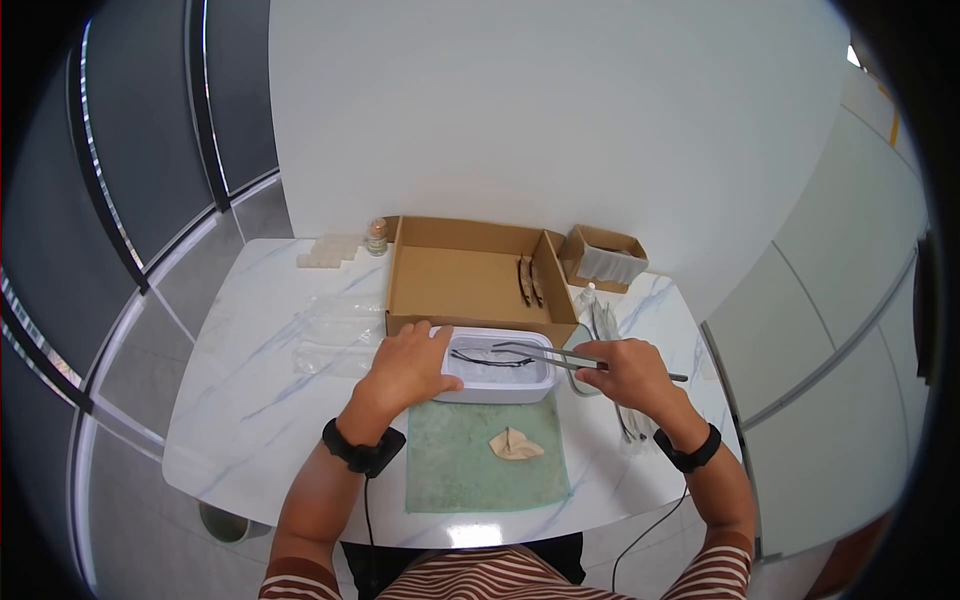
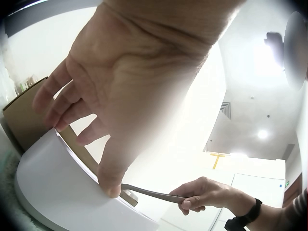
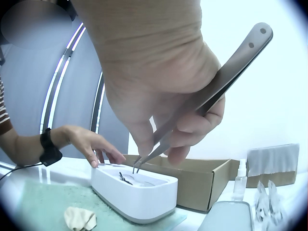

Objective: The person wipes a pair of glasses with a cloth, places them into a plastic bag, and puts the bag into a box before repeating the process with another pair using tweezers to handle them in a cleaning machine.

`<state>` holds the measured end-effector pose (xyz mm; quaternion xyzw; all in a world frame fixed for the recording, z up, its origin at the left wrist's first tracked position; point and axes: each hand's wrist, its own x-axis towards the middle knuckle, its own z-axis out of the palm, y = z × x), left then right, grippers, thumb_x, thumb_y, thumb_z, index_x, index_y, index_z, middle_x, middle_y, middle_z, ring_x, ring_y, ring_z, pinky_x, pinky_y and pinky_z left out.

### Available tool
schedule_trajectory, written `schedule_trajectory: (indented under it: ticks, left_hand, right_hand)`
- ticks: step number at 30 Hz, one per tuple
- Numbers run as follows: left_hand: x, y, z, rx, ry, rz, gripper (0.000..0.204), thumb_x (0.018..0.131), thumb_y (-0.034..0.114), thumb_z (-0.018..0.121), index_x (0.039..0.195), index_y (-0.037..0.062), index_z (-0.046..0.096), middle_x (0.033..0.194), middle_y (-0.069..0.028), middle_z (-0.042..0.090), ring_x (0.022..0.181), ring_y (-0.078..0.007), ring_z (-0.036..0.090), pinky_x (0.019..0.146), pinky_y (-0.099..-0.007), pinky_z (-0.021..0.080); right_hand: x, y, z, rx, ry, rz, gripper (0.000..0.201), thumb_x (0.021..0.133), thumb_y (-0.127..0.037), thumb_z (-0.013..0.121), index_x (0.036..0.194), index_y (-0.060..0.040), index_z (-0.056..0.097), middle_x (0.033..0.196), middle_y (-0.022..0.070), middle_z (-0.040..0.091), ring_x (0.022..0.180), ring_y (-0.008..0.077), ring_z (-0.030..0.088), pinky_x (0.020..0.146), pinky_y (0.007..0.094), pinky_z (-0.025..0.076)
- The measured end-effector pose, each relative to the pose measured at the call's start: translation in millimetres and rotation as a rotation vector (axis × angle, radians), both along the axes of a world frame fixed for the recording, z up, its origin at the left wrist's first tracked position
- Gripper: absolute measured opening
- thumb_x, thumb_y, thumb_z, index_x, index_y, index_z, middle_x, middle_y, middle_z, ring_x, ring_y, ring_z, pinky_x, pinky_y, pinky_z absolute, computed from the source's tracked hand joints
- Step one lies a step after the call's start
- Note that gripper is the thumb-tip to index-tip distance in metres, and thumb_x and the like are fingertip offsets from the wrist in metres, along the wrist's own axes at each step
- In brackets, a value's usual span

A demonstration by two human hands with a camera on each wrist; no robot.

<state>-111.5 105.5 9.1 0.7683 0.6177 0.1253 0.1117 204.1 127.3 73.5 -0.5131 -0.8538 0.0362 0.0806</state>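
In the head view a white oblong basin [image 1: 500,394] holds clear liquid and dark-framed eyeglasses [image 1: 468,357]. My left hand [image 1: 408,370] rests on the basin's left end, thumb on the near rim, the other fingers loosely spread toward the back. Long metal tweezers [image 1: 640,373] are gripped in my right hand [image 1: 632,372], between thumb and fingers. Their tips reach down into the basin above the eyeglasses, as the right wrist view also shows. A crumpled beige cloth [image 1: 515,444] lies in front, on a green mat [image 1: 450,480].
Behind the basin stands an open cardboard box [image 1: 450,280] with more eyeglasses [image 1: 530,280] inside. A smaller box [image 1: 575,262], a spray bottle [image 3: 240,180] and bagged items [image 1: 604,320] are at right. A small jar [image 1: 377,238] and clear plastic sleeves [image 1: 335,340] lie left.
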Motion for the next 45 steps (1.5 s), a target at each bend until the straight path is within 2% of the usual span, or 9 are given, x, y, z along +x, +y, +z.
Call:
schedule_trajectory:
  ticks: [13,15,21,27,31,36,42,45]
  left_hand:
    - [1.0,-0.5,0.1,-0.005,0.003,0.001,0.077,0.077,0.04,0.084,0.139,0.0045,0.055,0.126,-0.0188,0.06,0.12,-0.0359,0.058,0.097,-0.0465,0.051]
    - [1.1,-0.3,-0.3,-0.007,0.002,0.003,0.077,0.077,0.04,0.084,0.139,0.0048,0.055,0.126,-0.0187,0.06,0.119,-0.0359,0.058,0.097,-0.0465,0.051]
    - [0.3,1.0,-1.7,-0.021,-0.002,0.001,0.077,0.078,0.041,0.084,0.141,0.0065,0.054,0.126,-0.0185,0.06,0.119,-0.0358,0.058,0.097,-0.0462,0.051]
    - [-0.8,-0.6,-2.6,-0.011,-0.013,-0.004,0.081,0.078,0.041,0.084,0.145,0.0083,0.051,0.129,-0.0183,0.059,0.121,-0.0353,0.057,0.098,-0.0458,0.051]
    - [-1.2,-1.0,-2.1,-0.004,-0.031,0.001,0.082,0.078,0.042,0.084,0.145,0.0095,0.051,0.13,-0.0178,0.059,0.123,-0.0347,0.057,0.098,-0.0459,0.051]
    - [-0.6,-2.2,-0.5,-0.005,-0.032,-0.003,0.082,0.078,0.041,0.084,0.145,0.0097,0.051,0.128,-0.0177,0.059,0.123,-0.0347,0.057,0.098,-0.0461,0.051]
    - [0.0,-2.4,-3.4,0.019,-0.032,-0.003,0.082,0.077,0.04,0.085,0.145,0.0095,0.051,0.128,-0.018,0.059,0.123,-0.0351,0.057,0.098,-0.0464,0.05]
    - [0.0,-3.1,-3.2,0.016,-0.035,0.004,0.082,0.077,0.04,0.085,0.145,0.0094,0.051,0.129,-0.0183,0.059,0.123,-0.0354,0.057,0.098,-0.0467,0.05]
  right_hand:
    - [-2.1,22.8,15.5,-0.037,-0.059,0.021,0.034,0.084,-0.03,0.081,0.113,-0.0138,0.076,0.081,0.0123,0.074,0.077,0.0305,0.072,0.071,0.0399,0.054]
    - [-4.9,30.7,18.5,-0.085,-0.181,0.04,0.036,0.083,-0.032,0.08,0.114,-0.0136,0.076,0.084,0.0135,0.075,0.081,0.0332,0.071,0.073,0.0416,0.054]
    - [-9.6,57.5,12.7,-0.109,-0.29,0.111,0.038,0.083,-0.035,0.079,0.115,-0.0142,0.076,0.094,0.0146,0.075,0.09,0.0344,0.07,0.08,0.0432,0.055]
    - [-18.1,71.3,10.2,-0.14,-0.285,0.169,0.037,0.083,-0.035,0.079,0.114,-0.0168,0.077,0.094,0.0134,0.075,0.09,0.0334,0.07,0.08,0.0422,0.055]
    - [-22.2,58.5,17.1,-0.101,-0.295,0.143,0.035,0.082,-0.033,0.08,0.114,-0.0179,0.078,0.091,0.0133,0.075,0.089,0.0331,0.07,0.079,0.0418,0.055]
    - [-12.3,30.6,14.0,0.066,-0.23,0.098,0.029,0.084,-0.03,0.078,0.111,-0.0205,0.078,0.08,0.011,0.073,0.081,0.0321,0.07,0.07,0.0431,0.055]
    - [-11.2,-1.1,-7.9,0.233,-0.201,0.144,0.026,0.086,-0.027,0.075,0.111,-0.0166,0.074,0.079,0.0086,0.072,0.073,0.0306,0.071,0.063,0.0427,0.054]
    - [-13.1,-17.7,-2.1,0.209,-0.214,0.137,0.029,0.085,-0.026,0.077,0.112,-0.0161,0.075,0.083,0.0075,0.073,0.075,0.0291,0.071,0.064,0.0411,0.054]
